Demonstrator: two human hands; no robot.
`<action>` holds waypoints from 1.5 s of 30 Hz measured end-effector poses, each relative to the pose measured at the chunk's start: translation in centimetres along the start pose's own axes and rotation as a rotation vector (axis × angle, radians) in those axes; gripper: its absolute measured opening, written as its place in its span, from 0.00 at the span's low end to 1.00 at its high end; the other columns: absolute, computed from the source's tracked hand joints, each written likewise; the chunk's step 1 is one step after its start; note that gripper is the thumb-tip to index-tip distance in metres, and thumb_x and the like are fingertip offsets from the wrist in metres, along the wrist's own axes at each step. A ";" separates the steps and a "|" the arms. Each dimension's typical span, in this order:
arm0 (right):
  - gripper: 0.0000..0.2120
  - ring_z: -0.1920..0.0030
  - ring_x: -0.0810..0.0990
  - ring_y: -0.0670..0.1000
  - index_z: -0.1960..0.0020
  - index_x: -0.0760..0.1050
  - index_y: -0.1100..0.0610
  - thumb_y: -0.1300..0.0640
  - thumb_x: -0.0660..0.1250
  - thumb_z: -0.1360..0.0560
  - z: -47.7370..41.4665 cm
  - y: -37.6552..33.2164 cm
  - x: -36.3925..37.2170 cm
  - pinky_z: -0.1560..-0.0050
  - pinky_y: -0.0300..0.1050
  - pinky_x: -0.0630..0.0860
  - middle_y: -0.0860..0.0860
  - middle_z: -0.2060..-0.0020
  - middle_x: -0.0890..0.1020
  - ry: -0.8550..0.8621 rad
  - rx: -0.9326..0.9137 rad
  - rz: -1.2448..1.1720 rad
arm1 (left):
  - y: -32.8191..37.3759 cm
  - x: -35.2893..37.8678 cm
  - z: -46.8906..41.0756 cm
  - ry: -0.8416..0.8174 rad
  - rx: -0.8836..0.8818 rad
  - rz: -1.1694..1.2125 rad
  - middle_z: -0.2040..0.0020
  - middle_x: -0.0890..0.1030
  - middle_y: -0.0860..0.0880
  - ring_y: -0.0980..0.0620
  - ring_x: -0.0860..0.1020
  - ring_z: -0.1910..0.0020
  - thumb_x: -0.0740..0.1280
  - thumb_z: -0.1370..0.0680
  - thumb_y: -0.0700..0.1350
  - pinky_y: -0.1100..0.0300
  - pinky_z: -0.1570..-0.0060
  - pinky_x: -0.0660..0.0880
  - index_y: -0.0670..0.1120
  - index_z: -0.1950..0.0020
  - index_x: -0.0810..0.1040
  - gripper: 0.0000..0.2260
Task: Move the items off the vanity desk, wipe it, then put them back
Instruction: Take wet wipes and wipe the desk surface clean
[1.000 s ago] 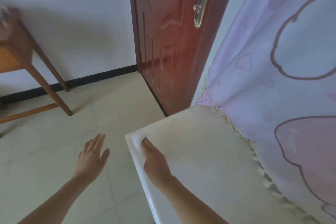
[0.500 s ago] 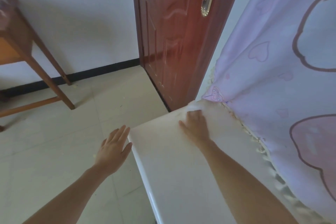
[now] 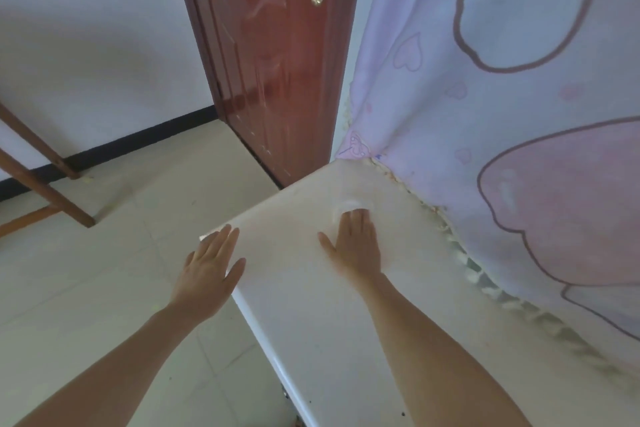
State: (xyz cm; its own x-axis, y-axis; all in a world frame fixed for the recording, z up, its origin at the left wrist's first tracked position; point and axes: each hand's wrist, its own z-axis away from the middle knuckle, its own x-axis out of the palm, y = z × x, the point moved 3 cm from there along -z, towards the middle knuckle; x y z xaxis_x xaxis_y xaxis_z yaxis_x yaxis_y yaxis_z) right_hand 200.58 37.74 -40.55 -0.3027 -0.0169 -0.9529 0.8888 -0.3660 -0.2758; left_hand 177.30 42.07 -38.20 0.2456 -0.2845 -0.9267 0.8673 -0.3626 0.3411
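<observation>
The white vanity desk [image 3: 311, 315] runs from the lower right toward the door, and its top is bare. My right hand [image 3: 355, 242] lies flat on the desk near its far end, pressing a white wipe [image 3: 346, 206] that shows just past the fingertips. My left hand [image 3: 209, 262] hovers with fingers spread over the desk's near left corner, holding nothing.
A pink printed curtain [image 3: 502, 97] with a fringed hem hangs along the desk's right side. A dark red door [image 3: 270, 55] stands beyond the far end. A wooden table's legs [image 3: 45, 184] are at the far left on the tiled floor [image 3: 104, 253].
My right hand swept the wipe from the near left corner to the far corner by the curtain, then back toward the middle. My left hand moved right, up to the desk's corner.
</observation>
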 end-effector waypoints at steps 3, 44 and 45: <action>0.52 0.25 0.48 0.58 0.27 0.52 0.65 0.34 0.28 0.40 4.1 6.0 -1.3 0.27 0.49 0.47 0.61 0.26 0.53 -0.026 0.211 0.050 | 2.7 1.0 -0.1 -0.043 0.080 -0.006 0.24 0.54 0.50 0.50 0.53 0.26 0.47 0.23 0.57 0.52 0.30 0.53 0.48 0.25 0.53 0.27; 0.63 0.25 0.43 0.51 0.25 0.48 0.59 0.26 0.14 0.48 47.9 27.0 -1.1 0.27 0.48 0.45 0.52 0.25 0.49 -0.001 0.665 0.077 | 25.8 13.2 20.6 -0.118 0.754 -0.048 0.31 0.68 0.41 0.40 0.65 0.31 0.46 0.27 0.60 0.42 0.37 0.66 0.41 0.30 0.65 0.33; 0.60 0.25 0.43 0.51 0.25 0.47 0.59 0.26 0.17 0.46 50.9 28.1 -1.2 0.27 0.49 0.45 0.52 0.24 0.48 -0.015 0.702 0.084 | 26.6 13.6 22.3 -0.120 0.733 -0.038 0.30 0.68 0.41 0.40 0.64 0.30 0.47 0.27 0.59 0.42 0.37 0.65 0.41 0.30 0.65 0.32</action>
State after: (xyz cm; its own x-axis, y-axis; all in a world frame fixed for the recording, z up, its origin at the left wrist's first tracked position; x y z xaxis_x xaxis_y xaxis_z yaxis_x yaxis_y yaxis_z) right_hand 208.40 -19.85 -40.72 -0.2519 -0.0820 -0.9643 0.4787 -0.8765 -0.0505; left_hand 194.02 8.75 -38.18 0.1354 -0.3397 -0.9308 0.3529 -0.8613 0.3656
